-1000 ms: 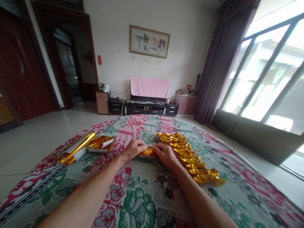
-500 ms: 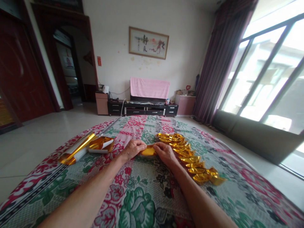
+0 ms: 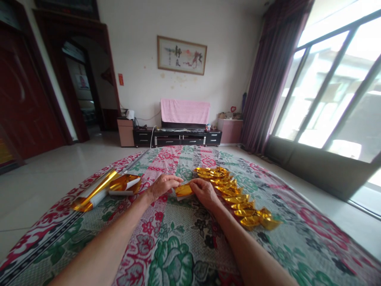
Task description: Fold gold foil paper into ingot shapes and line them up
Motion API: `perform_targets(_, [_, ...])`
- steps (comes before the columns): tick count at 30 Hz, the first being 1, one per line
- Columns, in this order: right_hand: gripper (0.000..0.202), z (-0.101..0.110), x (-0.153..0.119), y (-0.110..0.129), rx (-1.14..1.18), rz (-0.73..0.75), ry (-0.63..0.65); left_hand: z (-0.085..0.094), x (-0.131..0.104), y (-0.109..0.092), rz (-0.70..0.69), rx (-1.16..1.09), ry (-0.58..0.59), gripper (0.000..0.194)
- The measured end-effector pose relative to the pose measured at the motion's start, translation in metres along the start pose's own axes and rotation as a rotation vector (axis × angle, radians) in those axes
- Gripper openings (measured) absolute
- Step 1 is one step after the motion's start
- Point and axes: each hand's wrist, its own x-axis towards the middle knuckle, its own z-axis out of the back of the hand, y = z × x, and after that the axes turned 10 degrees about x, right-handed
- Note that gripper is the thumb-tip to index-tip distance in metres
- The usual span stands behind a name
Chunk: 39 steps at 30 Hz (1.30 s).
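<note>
A small folded sheet of gold foil paper (image 3: pixel 183 191) with a pale edge lies between my two hands, just above or on the flowered cloth. My right hand (image 3: pixel 204 191) pinches its right side, fingers pressed together. At its left end is my left hand (image 3: pixel 165 186), thumb and fingers drawn close at the sheet's upper left corner. To the right, several shiny folded gold paper ingots (image 3: pixel 233 192) sit in an overlapping row. Loose gold sheets with white backs (image 3: pixel 125 184) lie to the left, partly curled, beside a rolled gold sheet (image 3: pixel 99 192).
The round table wears a red, green and grey flowered tablecloth (image 3: pixel 171 258). Beyond it stands a low black cabinet (image 3: pixel 169 139) with a pink cloth (image 3: pixel 185 111) over a screen. A large window (image 3: pixel 324 87) and a purple curtain (image 3: pixel 276 79) are on the right.
The folded gold paper has turned slightly and shows more of its face and a pale lower edge. My left fingers have loosened a little. The view has shifted slightly.
</note>
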Motion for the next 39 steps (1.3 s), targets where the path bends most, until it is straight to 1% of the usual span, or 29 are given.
perform_targets(2, [0.027, 0.0, 0.0, 0.001, 0.006, 0.013, 0.016, -0.003, 0.003, -0.002, -0.038, 0.111, -0.078, 0.036])
perform_targets(3, [0.027, 0.0, -0.001, 0.002, 0.012, 0.02, 0.026, -0.005, 0.004, -0.001, -0.07, 0.171, -0.096, 0.034])
perform_targets(5, [0.026, 0.0, -0.001, 0.003, 0.023, 0.026, 0.04, -0.01, 0.007, 0.001, -0.103, 0.244, -0.109, 0.029])
perform_targets(7, [0.026, 0.0, -0.002, 0.005, 0.036, 0.026, 0.047, -0.013, 0.008, 0.003, -0.106, 0.251, -0.103, 0.026])
perform_targets(10, [0.027, 0.001, -0.002, 0.008, 0.094, 0.001, 0.034, -0.013, 0.008, 0.004, -0.058, 0.131, -0.115, 0.024])
perform_targets(15, [0.042, 0.002, -0.001, 0.011, 0.331, -0.151, 0.052, -0.011, 0.011, 0.008, 0.132, -0.259, -0.233, 0.035])
perform_targets(18, [0.044, 0.002, 0.0, 0.011, 0.365, -0.155, 0.058, -0.014, 0.013, 0.013, 0.195, -0.361, -0.267, 0.037])
perform_targets(21, [0.042, 0.001, -0.001, 0.012, 0.361, -0.112, 0.079, -0.018, 0.015, 0.015, 0.204, -0.384, -0.256, 0.035])
perform_targets(25, [0.036, 0.001, -0.001, 0.015, 0.351, -0.065, 0.08, -0.024, 0.013, 0.012, 0.166, -0.409, -0.153, 0.037])
perform_targets(27, [0.032, 0.002, -0.002, 0.015, 0.354, -0.066, 0.071, -0.027, 0.011, 0.009, 0.146, -0.398, -0.105, 0.036])
perform_targets(29, [0.03, 0.002, -0.001, 0.014, 0.367, -0.084, 0.06, -0.03, 0.01, 0.006, 0.134, -0.369, -0.083, 0.035])
perform_targets(31, [0.03, 0.001, -0.001, 0.01, 0.385, -0.11, 0.049, -0.032, 0.009, 0.003, 0.128, -0.346, -0.088, 0.034])
perform_targets(33, [0.031, 0.0, 0.0, 0.007, 0.407, -0.13, 0.046, -0.034, 0.01, 0.003, 0.122, -0.336, -0.117, 0.035])
perform_targets(36, [0.033, -0.002, 0.001, 0.002, 0.431, -0.146, 0.046, -0.036, 0.012, 0.005, 0.096, -0.312, -0.17, 0.037])
perform_targets(39, [0.035, -0.004, 0.001, 0.001, 0.46, -0.164, 0.039, -0.036, 0.013, 0.008, 0.073, -0.266, -0.183, 0.036])
